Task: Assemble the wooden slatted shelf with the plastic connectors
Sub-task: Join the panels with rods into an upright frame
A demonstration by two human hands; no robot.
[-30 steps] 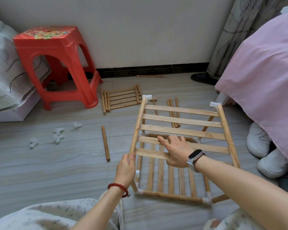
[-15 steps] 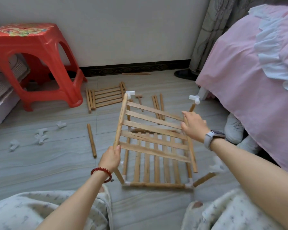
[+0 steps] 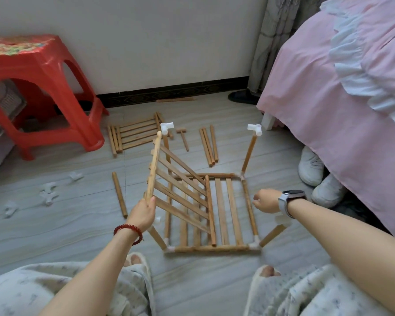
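Grey plank flooring (image 3: 55,229) fills the frame below a pale wall, with a red plastic stool (image 3: 39,92) at upper left and four loose white connectors (image 3: 47,193) scattered on the floor beneath it, left of centre. Just right of those lies a single wooden rod (image 3: 119,194), and above it a spare slatted panel (image 3: 135,134) lies flat near the stool's foot. At centre the left hand (image 3: 143,214), fingers curled round the lower end of one side rail, holds a loose slatted panel (image 3: 180,190) tilted up on edge, its far rail resting on the base frame (image 3: 214,215) that lies on the floor with white connectors at its corners. Two back posts rise from the frame, each capped by a white fitting: the left cap (image 3: 167,127) just beyond the tilted panel's top, the right cap (image 3: 255,129) well apart from it. A small wooden mallet (image 3: 183,138) and a bundle of rods (image 3: 209,145) lie between the posts. The right hand (image 3: 266,200) hovers beside the frame's right rail, fingers loosely curled and holding nothing. The step in hand looks like placing the upper shelf panel; the next move likely calls for the right hand to take the free rail, level the panel and seat its rail ends into the post caps. Room is open to the left; to the right the pink bedcover (image 3: 328,99) and white shoes (image 3: 317,176) crowd the frame's edge.
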